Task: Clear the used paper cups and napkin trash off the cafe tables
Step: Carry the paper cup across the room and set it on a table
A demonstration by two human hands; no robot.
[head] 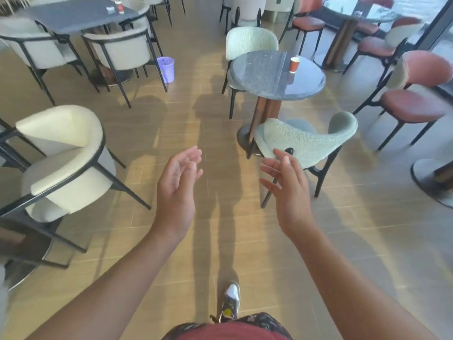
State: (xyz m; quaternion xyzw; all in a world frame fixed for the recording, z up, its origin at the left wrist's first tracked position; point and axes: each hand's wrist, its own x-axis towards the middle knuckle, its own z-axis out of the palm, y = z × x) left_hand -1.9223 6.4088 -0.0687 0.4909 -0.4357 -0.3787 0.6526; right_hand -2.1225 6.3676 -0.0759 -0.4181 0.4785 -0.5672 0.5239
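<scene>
Hovering over the wooden floor (147, 241), the left hand (177, 190) and the right hand (285, 190) are raised side by side, apart, palms turned toward each other. The fingers (192, 157) of both hands are loosely spread and slightly bent, holding nothing. A red paper cup (294, 65) stands upright on the round dark bench (264, 77) farther off to the right, near its far right edge. A green chair (304, 141) sits on the near side of that bench, just beyond the right hand. On the grey bench (73, 15) at far left stand a second red cup (119, 7) and, just left of it, a white napkin (110, 9), too small to make out well. A purple basket (166, 69) stands on the floor between the two benches.
</scene>
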